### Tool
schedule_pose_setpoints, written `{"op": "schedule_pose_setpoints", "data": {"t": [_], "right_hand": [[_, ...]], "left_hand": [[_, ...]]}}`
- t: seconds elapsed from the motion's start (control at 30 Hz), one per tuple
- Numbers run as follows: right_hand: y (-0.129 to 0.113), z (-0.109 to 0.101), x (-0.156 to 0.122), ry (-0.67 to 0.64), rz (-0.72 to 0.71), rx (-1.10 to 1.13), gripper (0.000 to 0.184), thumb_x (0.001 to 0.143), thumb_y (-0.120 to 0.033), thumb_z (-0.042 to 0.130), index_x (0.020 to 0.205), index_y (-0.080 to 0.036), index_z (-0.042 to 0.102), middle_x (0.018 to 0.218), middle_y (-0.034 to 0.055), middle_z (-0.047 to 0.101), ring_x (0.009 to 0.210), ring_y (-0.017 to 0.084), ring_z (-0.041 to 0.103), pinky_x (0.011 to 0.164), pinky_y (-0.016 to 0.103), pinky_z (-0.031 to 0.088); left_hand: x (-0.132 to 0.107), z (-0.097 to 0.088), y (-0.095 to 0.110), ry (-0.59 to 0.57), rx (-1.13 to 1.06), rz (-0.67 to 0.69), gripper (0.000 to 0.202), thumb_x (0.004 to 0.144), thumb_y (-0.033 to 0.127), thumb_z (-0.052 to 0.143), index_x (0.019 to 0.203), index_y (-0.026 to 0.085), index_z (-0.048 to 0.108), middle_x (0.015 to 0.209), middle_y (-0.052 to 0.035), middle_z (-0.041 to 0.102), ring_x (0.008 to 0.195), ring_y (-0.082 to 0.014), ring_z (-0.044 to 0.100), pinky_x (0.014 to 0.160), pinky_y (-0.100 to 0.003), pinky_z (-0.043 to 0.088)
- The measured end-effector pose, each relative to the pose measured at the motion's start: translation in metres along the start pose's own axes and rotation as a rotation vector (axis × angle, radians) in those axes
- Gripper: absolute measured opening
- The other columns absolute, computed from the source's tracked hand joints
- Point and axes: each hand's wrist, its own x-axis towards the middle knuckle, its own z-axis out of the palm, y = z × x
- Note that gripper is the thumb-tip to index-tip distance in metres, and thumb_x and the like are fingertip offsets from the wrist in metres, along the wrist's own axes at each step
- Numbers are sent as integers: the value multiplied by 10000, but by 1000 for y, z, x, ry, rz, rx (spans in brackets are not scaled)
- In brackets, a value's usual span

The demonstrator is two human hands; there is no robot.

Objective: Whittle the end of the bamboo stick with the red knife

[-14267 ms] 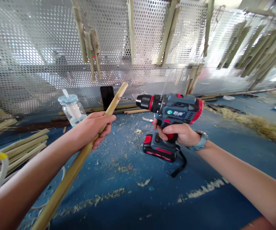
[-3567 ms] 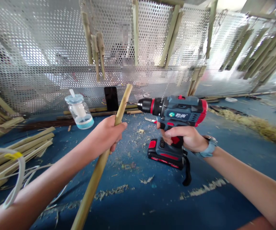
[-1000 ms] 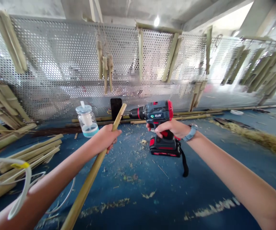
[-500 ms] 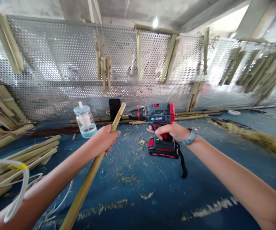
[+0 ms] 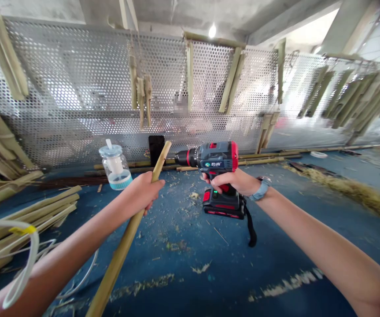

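My left hand (image 5: 145, 191) is wrapped round a bamboo strip (image 5: 120, 259) near its upper end; the strip slants down toward the bottom edge of the view. In my right hand (image 5: 227, 179) is a cordless drill (image 5: 218, 157), gripped by its handle, with a green light lit above the battery. Its chuck (image 5: 186, 157) points left at the strip's upper end, where a small dark spot shows. The bit is very thin, and how deep it sits in the bamboo I cannot tell. A black strap hangs from the drill's base.
A clear bottle (image 5: 119, 169) with a straw stands left of my left hand. A dark phone (image 5: 156, 149) leans on the perforated metal panel (image 5: 90, 88) behind. Bamboo pieces (image 5: 44, 211) and a white tube (image 5: 33, 255) lie at left. Shavings litter the blue surface (image 5: 176, 281).
The whole view has shifted slightly. Chuck and bamboo tip look marginally closer together. Both hands keep their holds.
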Motion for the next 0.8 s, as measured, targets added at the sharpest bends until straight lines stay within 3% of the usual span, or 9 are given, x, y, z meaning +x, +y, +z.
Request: {"op": "schedule_pose_setpoints", "data": {"t": [0.2,0.4,0.67,0.8], "right_hand": [[1,1,0,4,-1,-5,74,664,-292,654,657,-219,647,580,11,599,709,197,583,701,340,460],[2,1,0,1,-15,-11,134,676,-280,654,570,-225,594,606,25,604,767,202,604,737,337,477],[0,1,1,0,-35,-15,280,703,-298,672,462,-219,553,800,73,699,813,190,617,802,332,513],[0,2,1,-1,-15,-3,238,706,-301,671,501,-220,582,829,63,708,742,169,591,760,331,518]], "left_hand": [[2,2,-1,24,3,-15,357,1059,293,485,717,280,383,492,76,443,333,-118,419,333,-266,409],[4,3,-4,24,-11,-33,342,1073,291,497,747,269,396,496,97,442,325,-103,418,320,-253,403],[13,7,-11,-14,-99,-30,265,1091,386,559,939,173,603,597,118,468,395,-51,411,393,-188,392],[13,7,-13,-25,-145,-19,277,1083,418,572,982,165,627,636,104,495,423,-50,415,405,-189,395]]}}
